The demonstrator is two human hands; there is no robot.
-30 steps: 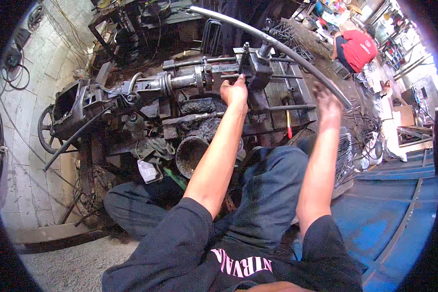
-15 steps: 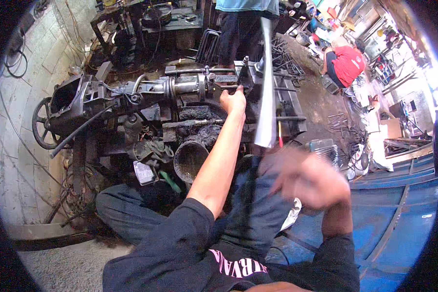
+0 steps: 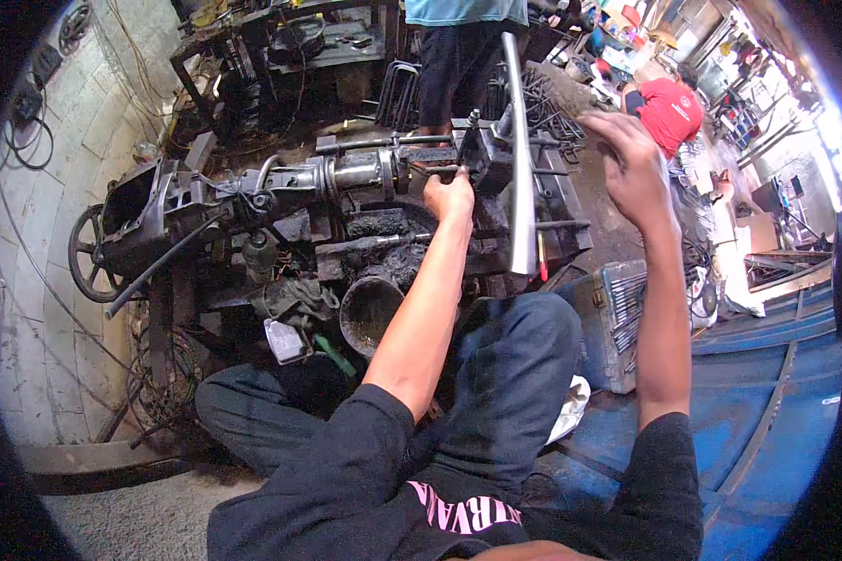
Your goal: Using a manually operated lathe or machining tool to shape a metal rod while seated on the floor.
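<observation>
My left hand (image 3: 451, 196) reaches forward to the metal machine, fingers closed on a thin metal rod (image 3: 432, 169) beside its round steel collar (image 3: 384, 170); the fingertips are partly hidden. My right hand (image 3: 630, 168) is raised at the right, fingers stretched out and thumb apart, with nothing in it. Between the two hands a long silver bar (image 3: 521, 178) stands out toward me from the machine's right end, its near end slightly blurred. Behind the left hand rises a dark upright bolt (image 3: 471, 131) on a metal block.
A spoked handwheel (image 3: 86, 245) and a slanting lever (image 3: 159, 266) are at the machine's left. Below it sit a round metal container (image 3: 370, 316) and dark rags (image 3: 295, 297). A blue toolbox (image 3: 603, 323) is by my knee. One person (image 3: 465, 65) stands ahead; another, in red (image 3: 669, 112), crouches far right.
My right hand has risen from beside my thigh, up and to the right, away from the silver bar's near end. That end has shifted slightly right. My left hand stays on the rod.
</observation>
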